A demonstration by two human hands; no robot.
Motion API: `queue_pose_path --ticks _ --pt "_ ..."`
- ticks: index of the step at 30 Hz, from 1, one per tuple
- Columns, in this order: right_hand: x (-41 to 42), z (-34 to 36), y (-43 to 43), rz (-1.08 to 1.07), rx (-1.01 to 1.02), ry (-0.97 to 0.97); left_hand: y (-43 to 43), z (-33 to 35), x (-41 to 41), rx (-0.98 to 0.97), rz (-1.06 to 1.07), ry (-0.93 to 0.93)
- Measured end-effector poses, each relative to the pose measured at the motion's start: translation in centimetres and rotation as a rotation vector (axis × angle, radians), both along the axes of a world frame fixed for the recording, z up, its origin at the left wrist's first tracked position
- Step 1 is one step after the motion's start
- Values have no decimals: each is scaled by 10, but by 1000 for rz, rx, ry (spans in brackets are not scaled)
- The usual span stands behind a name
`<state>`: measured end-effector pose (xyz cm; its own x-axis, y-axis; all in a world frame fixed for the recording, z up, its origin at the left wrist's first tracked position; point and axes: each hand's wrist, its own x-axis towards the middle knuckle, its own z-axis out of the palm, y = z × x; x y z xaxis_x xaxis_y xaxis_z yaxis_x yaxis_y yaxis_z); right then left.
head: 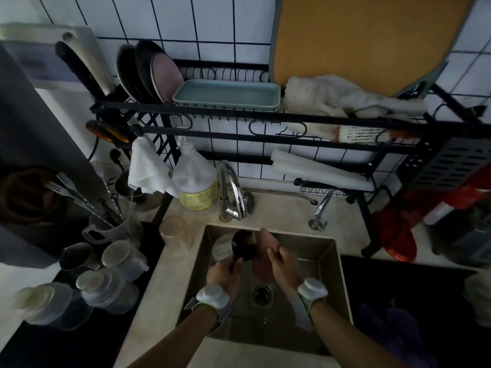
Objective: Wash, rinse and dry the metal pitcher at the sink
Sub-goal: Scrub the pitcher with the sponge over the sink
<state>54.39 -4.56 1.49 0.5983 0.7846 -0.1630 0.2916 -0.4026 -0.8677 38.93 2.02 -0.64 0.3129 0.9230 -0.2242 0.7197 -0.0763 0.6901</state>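
Dim steel sink (322, 257) set in pale tabletop; metal pitcher (243, 247) tilted over basin below faucet (233, 191). Left hand (224, 274) clenched on pitcher handle, right hand (281, 264) grasping pinkish sponge (265, 241) beside it. Possible slip from wet, soapy grip, dropping pitcher into basin.

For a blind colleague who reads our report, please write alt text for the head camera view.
Over a steel sink, the left hand holds a dark metal pitcher while the right hand presses a pink cloth against it. Behind stand a tap, a soap bottle and a black dish rack with plates.
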Motion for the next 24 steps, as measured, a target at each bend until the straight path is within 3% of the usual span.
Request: queue_pose_path --ticks 3,5,10,14,17,19,22,24 --pt "3 9 -13 40 53 -244 -4 3 0 85 -77 16" --pt "4 16 -16 233 64 -429 -8 7 1 116 -107 7" --pt "-1 20 -11 651 -229 -804 -16 17 4 315 -169 17" --pt "-9 34 1 646 -240 -663 -11 25 -5 421 -265 61" --pt "-18 45 11 399 -169 -444 -13 34 -8 514 -301 15" --pt "-23 48 16 245 -215 -428 -16 40 -8 531 -324 -14" --pt "-28 49 19 247 -221 -451 -11 44 -8 503 -331 -22" --pt "-30 51 20 351 -135 -316 -7 45 -12 499 -317 -9"
